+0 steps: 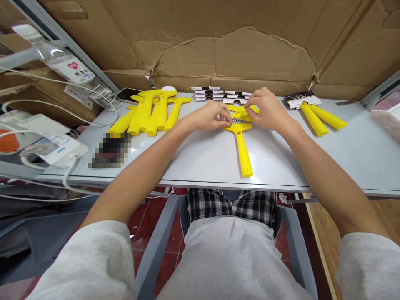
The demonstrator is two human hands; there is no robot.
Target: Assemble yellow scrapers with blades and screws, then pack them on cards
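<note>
A yellow T-shaped scraper handle [243, 154] lies on the table before me, its wide head pointing away. At the head's left end is my left hand [214, 116], thumb and fingertips closed in a pinch; what they hold, if anything, is too small to make out. My right hand [265, 107] is also pinched, above the head's right end, close to small yellow plastic pieces [235, 108]. Whether one of those is between its fingers, I cannot tell. Between the hands, a patch of small shiny metal parts [240, 120] shows just beyond the head.
More yellow handles [153, 112] are piled at left, near a phone [128, 95] and a blurred-out dark object [111, 150]. Folded cards [208, 93] are stacked behind my hands. Two handles [315, 121] lie by a black-and-white card [301, 100] at right. A bottle [68, 66] and white cables stand left.
</note>
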